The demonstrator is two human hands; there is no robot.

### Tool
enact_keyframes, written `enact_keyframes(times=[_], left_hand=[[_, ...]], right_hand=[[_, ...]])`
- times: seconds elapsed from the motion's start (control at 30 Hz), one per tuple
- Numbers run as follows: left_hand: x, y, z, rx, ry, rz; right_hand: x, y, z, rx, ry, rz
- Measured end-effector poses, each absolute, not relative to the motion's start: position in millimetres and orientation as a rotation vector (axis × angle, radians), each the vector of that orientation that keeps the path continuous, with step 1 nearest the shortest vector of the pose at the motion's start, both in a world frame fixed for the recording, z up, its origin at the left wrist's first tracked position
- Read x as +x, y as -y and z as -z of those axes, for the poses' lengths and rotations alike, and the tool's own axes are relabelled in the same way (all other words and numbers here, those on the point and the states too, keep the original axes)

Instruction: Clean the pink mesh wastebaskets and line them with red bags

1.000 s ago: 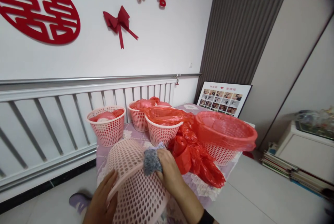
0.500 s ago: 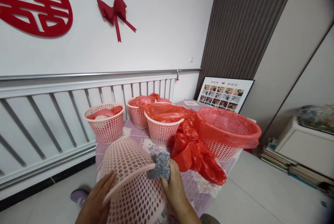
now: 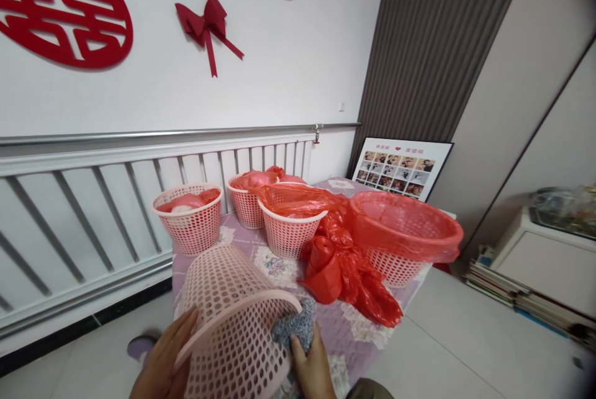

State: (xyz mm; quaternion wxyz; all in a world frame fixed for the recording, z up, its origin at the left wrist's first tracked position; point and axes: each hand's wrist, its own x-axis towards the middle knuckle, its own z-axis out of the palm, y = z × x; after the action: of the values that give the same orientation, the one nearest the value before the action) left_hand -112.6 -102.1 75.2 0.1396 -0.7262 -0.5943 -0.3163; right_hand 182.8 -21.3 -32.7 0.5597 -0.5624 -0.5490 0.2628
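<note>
A pale pink mesh plastic basket lies tipped on its side, its mouth toward me. My left hand grips its rim at the left, fingers along the outer wall. In my right hand is a grey speckled sponge, folded over the basket's rim at the right and touching both sides of it. Part of the right palm is hidden behind the sponge.
Behind stand several pink baskets with red plastic bags, including a left one and a middle one. A larger bag-lined basket stands right of a red bag roll. A radiator runs along the wall.
My right hand and the sponge have slid along the rim, down and slightly right, toward me. The basket's mouth has turned a little; my left hand stays on its rim.
</note>
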Motion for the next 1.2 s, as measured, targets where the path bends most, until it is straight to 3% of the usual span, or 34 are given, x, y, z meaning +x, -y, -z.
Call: enact_keyframes(times=[0.23, 0.47, 0.63, 0.77, 0.97, 1.2], left_hand=[[-122, 111, -67, -2.131, 1.969, 1.155], [-121, 112, -43, -2.113, 1.919, 1.173], [-105, 100, -65, -2.087, 1.728, 1.038], [-99, 93, -90, -2.046, 1.54, 0.901], [-99, 92, -97, -2.087, 1.442, 0.795], [-111, 103, -81, -2.11, 1.603, 0.763]], right_hand=[[178, 19, 30, -1.266, 1.27, -0.638], [195, -3, -43, -1.106, 1.579, -0.352], [188, -6, -100, -0.856, 1.943, -0.045], [169, 6, -121, -0.793, 2.077, 0.006], [168, 9, -103, -0.823, 1.956, 0.018], [190, 10, -37, -1.084, 1.742, -0.098]])
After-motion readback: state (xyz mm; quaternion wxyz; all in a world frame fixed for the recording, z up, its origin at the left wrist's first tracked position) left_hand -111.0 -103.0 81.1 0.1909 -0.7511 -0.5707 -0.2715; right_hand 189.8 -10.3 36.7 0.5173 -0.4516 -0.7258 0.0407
